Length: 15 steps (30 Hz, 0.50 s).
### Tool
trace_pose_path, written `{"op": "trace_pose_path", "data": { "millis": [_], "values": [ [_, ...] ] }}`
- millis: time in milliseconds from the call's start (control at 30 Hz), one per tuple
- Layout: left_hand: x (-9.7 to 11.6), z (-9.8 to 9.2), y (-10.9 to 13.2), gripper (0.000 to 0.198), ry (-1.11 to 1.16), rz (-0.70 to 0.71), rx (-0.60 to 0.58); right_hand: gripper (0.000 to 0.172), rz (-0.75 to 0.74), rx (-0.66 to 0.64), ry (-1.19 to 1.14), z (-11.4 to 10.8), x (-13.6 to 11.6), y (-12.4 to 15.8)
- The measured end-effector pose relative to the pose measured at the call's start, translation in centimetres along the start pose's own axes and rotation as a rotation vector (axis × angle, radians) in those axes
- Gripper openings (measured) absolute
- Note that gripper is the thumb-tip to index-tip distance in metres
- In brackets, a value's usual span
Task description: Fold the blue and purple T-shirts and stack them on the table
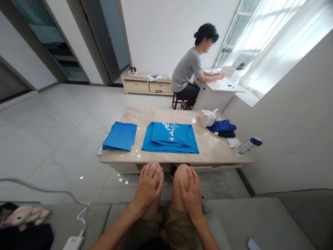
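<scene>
My left hand (pixel 148 184) rests on my left knee, its fingers stretched over the kneecap and holding nothing. On the other knee lies my right hand (pixel 190 194), empty, with thumb and fingers apart. Just beyond my knees, a blue T-shirt (pixel 179 137) with white lettering lies partly folded in the middle of the marble-topped coffee table (pixel 130 158). To its left sits a flat, neatly folded blue cloth (pixel 120 136). Neither hand touches the table or the fabric on it.
At the table's right are a white plastic bag (pixel 208 118), dark blue folded clothes (pixel 223 127), a white tissue (pixel 233 142) and a clear water bottle (pixel 246 147). A person (pixel 187 67) sits at a white desk (pixel 223 84). A plush toy (pixel 23 216) lies on the sofa (pixel 247 215).
</scene>
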<state>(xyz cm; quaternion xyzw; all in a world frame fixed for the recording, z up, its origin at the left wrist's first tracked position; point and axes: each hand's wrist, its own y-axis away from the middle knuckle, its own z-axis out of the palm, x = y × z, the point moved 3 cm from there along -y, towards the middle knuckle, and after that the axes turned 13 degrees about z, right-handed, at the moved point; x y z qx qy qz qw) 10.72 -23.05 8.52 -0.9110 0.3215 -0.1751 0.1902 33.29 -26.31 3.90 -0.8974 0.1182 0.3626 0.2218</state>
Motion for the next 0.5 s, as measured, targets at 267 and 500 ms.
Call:
{"op": "trace_pose_path", "data": {
  "millis": [267, 500],
  "values": [
    [-0.6, -0.2, 1.1, 0.047, -0.003, -0.034, 0.036, 0.061, -0.027, 0.004, 0.003, 0.2, 0.7, -0.1],
    [0.2, -2.9, 0.3, 0.036, 0.241, -0.08, 0.11, 0.062, -0.034, 0.015, -0.032, 0.3, -0.2, 0.9]
  ]
}}
